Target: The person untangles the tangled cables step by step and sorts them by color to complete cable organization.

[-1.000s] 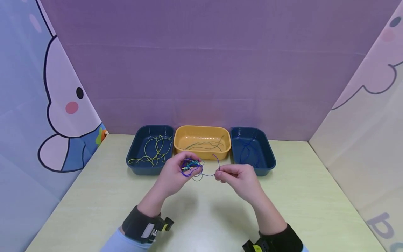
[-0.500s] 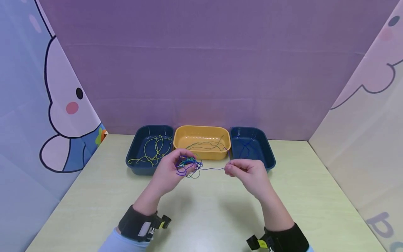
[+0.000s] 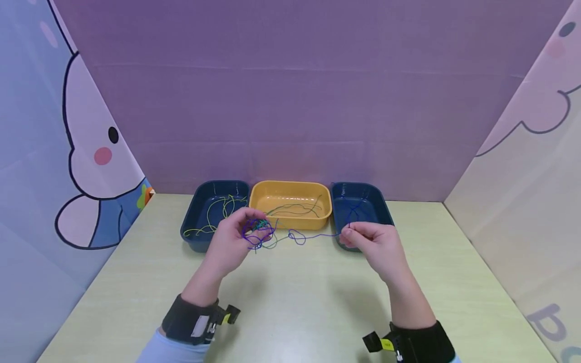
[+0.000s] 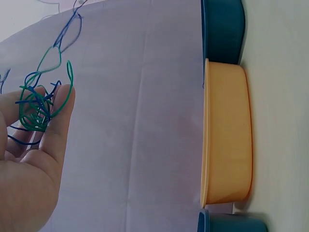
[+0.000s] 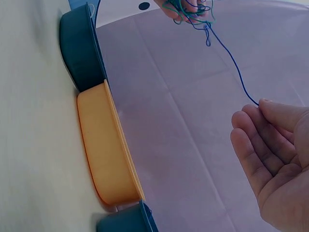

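Above the table, my left hand (image 3: pixel 227 247) holds a tangled bundle of blue and green string (image 4: pixel 36 108) between thumb and fingers. A blue string (image 3: pixel 317 235) runs from the bundle across to my right hand (image 3: pixel 379 247), which pinches it between thumb and fingertips. Partway along it, a small loose loop (image 3: pixel 297 237) has formed near the bundle. In the right wrist view the blue string (image 5: pixel 236 65) slopes up to the tangle, while the other fingers (image 5: pixel 248 150) of the right hand are half bent.
Three trays stand in a row at the back. The left blue tray (image 3: pixel 192 241) holds yellow string (image 3: pixel 229 204), the yellow tray (image 3: pixel 290 187) greenish string (image 3: pixel 295 206), and the right blue tray (image 3: pixel 386 214) blue string (image 3: pixel 354 209). Behind them hangs a purple cloth (image 3: pixel 290 101).
My hands have moved apart, left hand leftward and right hand rightward. The blue string between them has lengthened out of the tangle, and a loop now shows on it.
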A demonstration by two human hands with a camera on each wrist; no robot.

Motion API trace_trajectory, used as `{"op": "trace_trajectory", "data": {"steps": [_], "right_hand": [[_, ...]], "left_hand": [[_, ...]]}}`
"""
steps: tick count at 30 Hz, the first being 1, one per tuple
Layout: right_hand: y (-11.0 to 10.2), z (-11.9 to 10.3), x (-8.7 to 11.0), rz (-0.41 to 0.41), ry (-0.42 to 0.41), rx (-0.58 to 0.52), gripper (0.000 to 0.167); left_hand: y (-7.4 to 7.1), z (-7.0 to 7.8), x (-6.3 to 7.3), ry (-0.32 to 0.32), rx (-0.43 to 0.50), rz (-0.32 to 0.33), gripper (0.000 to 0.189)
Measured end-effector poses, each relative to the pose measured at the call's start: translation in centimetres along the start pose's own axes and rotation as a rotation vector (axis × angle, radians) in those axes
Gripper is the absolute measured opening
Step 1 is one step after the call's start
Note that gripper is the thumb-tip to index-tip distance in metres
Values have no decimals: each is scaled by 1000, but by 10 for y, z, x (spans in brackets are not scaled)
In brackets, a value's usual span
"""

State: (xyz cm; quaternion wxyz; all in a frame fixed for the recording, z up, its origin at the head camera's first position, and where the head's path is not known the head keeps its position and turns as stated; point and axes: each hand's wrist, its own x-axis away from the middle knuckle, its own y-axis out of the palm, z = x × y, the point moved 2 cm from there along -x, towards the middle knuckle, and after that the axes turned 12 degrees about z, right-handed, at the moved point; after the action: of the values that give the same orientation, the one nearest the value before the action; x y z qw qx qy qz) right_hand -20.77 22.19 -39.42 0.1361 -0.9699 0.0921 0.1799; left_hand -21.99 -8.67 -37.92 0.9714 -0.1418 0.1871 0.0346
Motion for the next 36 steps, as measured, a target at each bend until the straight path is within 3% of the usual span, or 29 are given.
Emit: {"op": "trace_trajectory", "data": {"steps": [9, 17, 23, 30, 36], "right_hand": [[-14, 2, -4, 36, 12, -51, 26], [-40, 5, -7, 168, 58, -90, 31], [-53, 9, -10, 206, 54, -86, 35], [-69, 13, -14, 303, 69, -279, 29], [-70, 15, -15, 303, 94, -276, 31]], "left_hand": [[-14, -3, -5, 2, -43, 57, 25], [-36, -7, -12, 28, -39, 224, 21], [-43, -10, -14, 29, -40, 227, 23], [-59, -10, -15, 13, -44, 311, 23], [-57, -9, -14, 6, -39, 282, 24]]}}
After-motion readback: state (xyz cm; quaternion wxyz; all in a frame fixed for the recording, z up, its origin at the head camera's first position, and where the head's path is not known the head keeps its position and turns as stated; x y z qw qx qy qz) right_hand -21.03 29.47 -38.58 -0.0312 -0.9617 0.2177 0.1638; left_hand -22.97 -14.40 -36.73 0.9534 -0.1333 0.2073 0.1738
